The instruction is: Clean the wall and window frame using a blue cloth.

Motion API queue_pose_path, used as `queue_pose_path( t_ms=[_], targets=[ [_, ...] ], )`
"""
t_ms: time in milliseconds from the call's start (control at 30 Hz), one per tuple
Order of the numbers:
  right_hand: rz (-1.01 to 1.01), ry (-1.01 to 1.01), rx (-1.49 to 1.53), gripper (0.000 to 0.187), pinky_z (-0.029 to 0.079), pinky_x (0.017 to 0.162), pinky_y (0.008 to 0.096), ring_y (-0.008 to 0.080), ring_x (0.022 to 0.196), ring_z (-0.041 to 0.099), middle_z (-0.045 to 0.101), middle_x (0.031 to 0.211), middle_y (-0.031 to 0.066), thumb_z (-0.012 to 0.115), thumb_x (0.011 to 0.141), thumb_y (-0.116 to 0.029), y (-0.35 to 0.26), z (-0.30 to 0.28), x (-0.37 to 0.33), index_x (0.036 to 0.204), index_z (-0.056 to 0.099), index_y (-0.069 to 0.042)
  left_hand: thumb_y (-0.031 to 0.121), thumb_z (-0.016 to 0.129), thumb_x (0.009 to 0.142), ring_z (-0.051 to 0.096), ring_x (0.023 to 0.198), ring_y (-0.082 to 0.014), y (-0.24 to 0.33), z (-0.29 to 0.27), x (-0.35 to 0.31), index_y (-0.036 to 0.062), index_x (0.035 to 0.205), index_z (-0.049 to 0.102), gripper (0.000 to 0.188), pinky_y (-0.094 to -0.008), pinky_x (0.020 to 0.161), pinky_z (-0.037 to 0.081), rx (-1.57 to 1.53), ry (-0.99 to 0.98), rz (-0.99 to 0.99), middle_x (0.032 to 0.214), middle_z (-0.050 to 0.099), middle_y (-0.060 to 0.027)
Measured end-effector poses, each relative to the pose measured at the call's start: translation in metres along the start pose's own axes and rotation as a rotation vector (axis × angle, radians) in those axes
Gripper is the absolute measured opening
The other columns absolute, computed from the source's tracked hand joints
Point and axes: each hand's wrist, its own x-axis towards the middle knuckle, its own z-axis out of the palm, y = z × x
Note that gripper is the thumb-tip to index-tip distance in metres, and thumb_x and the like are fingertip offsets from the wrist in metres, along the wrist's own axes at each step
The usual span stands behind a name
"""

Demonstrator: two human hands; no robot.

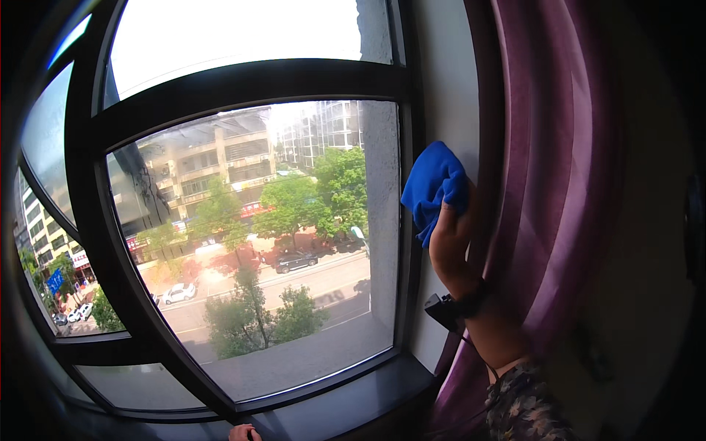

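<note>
My right hand (pixel 450 234) is closed on a blue cloth (pixel 435 184), raised at the right side of the window. The cloth lies bunched over the fingers, against the dark upright of the window frame (pixel 413 117) and the pale wall strip (pixel 452 88) beside it. Most of the fingers are hidden under it; the thumb shows on its near side. Down at the lower edge, my left hand (pixel 244 432) rests by the window sill (pixel 346 397). Only a small part of it comes into view, and its grip cannot be made out.
A purple curtain (pixel 544 147) hangs close to my right forearm. A black device (pixel 444 312) with a cable is strapped to my right wrist. Dark crossbars (pixel 257 79) divide the window panes. Outside are trees, cars and buildings.
</note>
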Motion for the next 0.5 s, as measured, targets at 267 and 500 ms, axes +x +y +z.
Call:
queue_pose_path(
  t_ms=[267, 500],
  targets=[
    [-0.469, -0.04, -0.318, 0.041, 0.039, 0.104, 0.045, 0.0389, 0.119, 0.052, 0.053, 0.129, 0.0244, 0.06, 0.094, -0.018, 0.028, 0.098, 0.154, 0.133, 0.053, -0.008, 0.018, 0.061, 0.084, 0.061, 0.09, -0.034, -0.023, 0.003, 0.001, 0.0089, 0.091, 0.064, 0.012, -0.044, 0.081, 0.048, 0.02, -0.009, -0.019, 0.095, 0.065, -0.012],
    [-0.44, 0.01, -0.187, 0.039, 0.041, 0.098, 0.0486, 0.0392, 0.121, 0.051, 0.053, 0.129, 0.022, 0.057, 0.095, -0.03, -0.037, 0.202, 0.11, 0.127, 0.058, -0.007, 0.015, 0.063, 0.074, 0.063, 0.084, -0.0282, -0.027, 0.006, 0.004, 0.0107, 0.075, 0.065, 0.005, -0.041, 0.078, 0.05, 0.004, 0.1, -0.003, 0.083, 0.067, -0.0056]
  ],
)
